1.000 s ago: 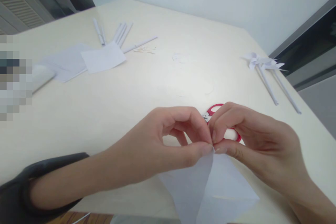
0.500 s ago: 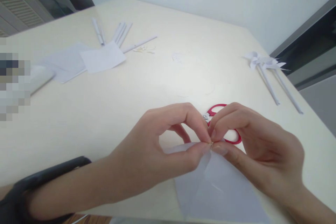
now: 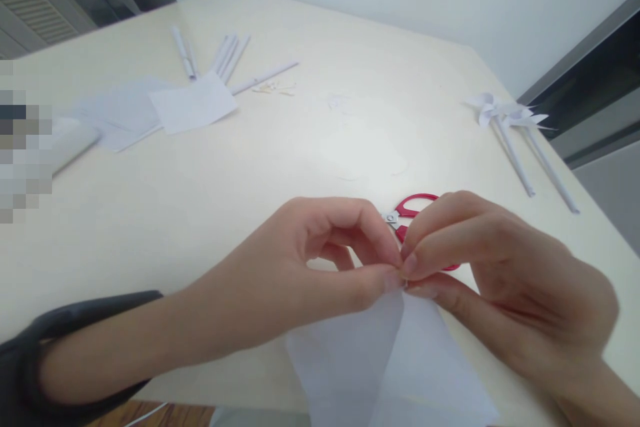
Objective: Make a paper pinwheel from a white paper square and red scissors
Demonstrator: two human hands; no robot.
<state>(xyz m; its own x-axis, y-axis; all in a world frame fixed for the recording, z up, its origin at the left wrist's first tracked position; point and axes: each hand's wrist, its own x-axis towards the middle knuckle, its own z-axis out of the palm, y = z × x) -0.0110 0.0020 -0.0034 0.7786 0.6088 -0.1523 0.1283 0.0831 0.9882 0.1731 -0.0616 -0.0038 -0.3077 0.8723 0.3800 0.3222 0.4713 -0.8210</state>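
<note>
A: Both hands are up over the near edge of the counter, and they meet at one spot. The left hand has thumb and forefinger pinched on the top corner of a white paper sheet.

B: And the right hand is pinching that same corner from the other side, fingertips touching the left's. The sheet hangs down from the pinch toward the person, with a crease running from the held point.

A: So I'd judge this as the corner-gathering step, bringing a tip of the paper to a point and holding it there.

B: Red scissors lie flat just behind the fingers, partly hidden by them. Two finished paper pinwheels sit well apart on the right.

A: Rolled paper sticks and spare paper squares lie far left.

B: The next move, I'd say, calls for a steady pinch: one hand must keep the corner while the other lets go.
</note>
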